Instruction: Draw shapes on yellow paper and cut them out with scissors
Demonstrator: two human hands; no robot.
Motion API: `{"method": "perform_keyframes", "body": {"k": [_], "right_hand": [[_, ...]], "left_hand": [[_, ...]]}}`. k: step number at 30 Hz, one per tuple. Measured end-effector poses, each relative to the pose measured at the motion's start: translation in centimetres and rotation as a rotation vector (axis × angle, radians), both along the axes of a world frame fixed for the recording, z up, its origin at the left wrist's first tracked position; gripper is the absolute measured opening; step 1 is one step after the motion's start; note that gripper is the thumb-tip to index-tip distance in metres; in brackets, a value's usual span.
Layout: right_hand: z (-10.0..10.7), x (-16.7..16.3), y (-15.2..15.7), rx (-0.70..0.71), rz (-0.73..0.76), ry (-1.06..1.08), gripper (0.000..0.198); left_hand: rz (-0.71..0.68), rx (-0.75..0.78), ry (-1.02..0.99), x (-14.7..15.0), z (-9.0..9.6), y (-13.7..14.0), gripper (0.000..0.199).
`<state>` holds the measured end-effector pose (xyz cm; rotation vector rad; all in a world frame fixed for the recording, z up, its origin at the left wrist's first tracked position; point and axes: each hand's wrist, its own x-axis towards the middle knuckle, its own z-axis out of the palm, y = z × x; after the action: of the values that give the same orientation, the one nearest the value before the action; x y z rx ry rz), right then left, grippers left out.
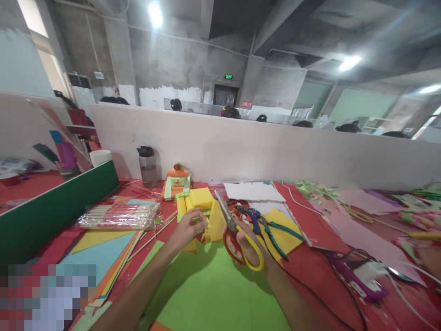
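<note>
My right hand grips a pair of scissors with one red and one yellow handle loop. The blades point up and away, close together. My left hand has its fingers curled beside yellow paper; whether anything small is pinched in them is hard to make out. Behind it stand folded yellow paper pieces. Under both forearms lies a large green sheet. Just right of the scissors are a blue glue gun and teal-handled pliers on a yellow sheet.
Plastic-wrapped sticks and coloured sheets lie left, near a green divider. A bottle and an orange-green paper model stand by the white partition. A purple power strip and cables lie right.
</note>
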<state>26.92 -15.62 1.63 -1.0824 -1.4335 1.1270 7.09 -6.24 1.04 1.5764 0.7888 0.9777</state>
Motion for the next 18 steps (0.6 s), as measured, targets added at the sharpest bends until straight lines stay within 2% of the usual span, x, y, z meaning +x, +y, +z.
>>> {"method": "perform_keyframes", "body": {"k": [4, 8, 11, 13, 15, 18], "right_hand": [[-0.1, 0.9, 0.3, 0.040, -0.147, 0.033, 0.079], [-0.1, 1.4, 1.1, 0.069, -0.263, 0.071, 0.073], [0.0, 1.7, 1.3, 0.072, -0.324, 0.091, 0.061], [0.3, 1.8, 1.3, 0.073, -0.349, 0.104, 0.054], [0.5, 1.9, 1.2, 0.075, -0.367, 0.114, 0.055], [0.9, 1.7, 1.1, 0.065, -0.382, 0.112, 0.065]], "left_hand": [[-0.161, 0.017, 0.093, -0.1, 0.1, -0.5, 0.020], [-0.377, 0.033, 0.152, -0.7, 1.1, -1.3, 0.015], [-0.442, 0.106, 0.189, -1.1, 1.5, -1.7, 0.016], [-0.432, 0.159, 0.205, -1.0, 1.0, -1.7, 0.016], [-0.357, 0.181, 0.219, -0.5, 0.1, -1.6, 0.013], [-0.091, 0.129, 0.165, 0.3, -1.4, -1.1, 0.010]]}}
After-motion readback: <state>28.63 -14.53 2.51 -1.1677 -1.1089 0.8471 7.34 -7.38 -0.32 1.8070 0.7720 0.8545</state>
